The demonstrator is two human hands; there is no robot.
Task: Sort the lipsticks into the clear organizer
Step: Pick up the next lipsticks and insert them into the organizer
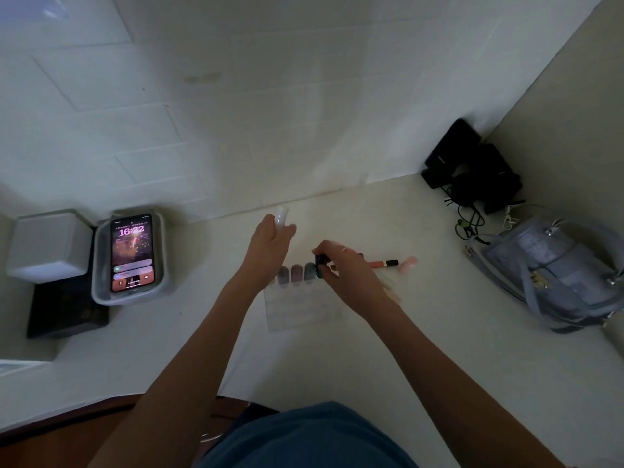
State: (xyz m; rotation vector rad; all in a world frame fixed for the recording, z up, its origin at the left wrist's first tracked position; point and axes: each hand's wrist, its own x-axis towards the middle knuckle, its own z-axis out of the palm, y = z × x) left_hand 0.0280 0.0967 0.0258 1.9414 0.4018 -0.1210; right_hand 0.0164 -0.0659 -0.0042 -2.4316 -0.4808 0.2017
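The clear organizer (pixel 304 307) lies on the pale counter in the middle of the view. Three lipsticks (pixel 296 274) stand in its back row. My right hand (pixel 344 270) is closed on a dark lipstick (pixel 320 261) at the right end of that row. My left hand (pixel 266 248) is raised behind the organizer and holds a pale, whitish tube (pixel 281 216) pointing up. A slim coral lip gloss with a black cap (pixel 385 263) and a pink tube (pixel 408 265) lie on the counter to the right of my right hand.
A grey tray (pixel 101 292) holding a lit phone (pixel 134 253) sits at the left, beside a white box (pixel 47 243) and a black box (pixel 64 312). Black devices with cables (pixel 469 170) fill the back right corner. A grey-blue bag (pixel 560 275) lies at the right.
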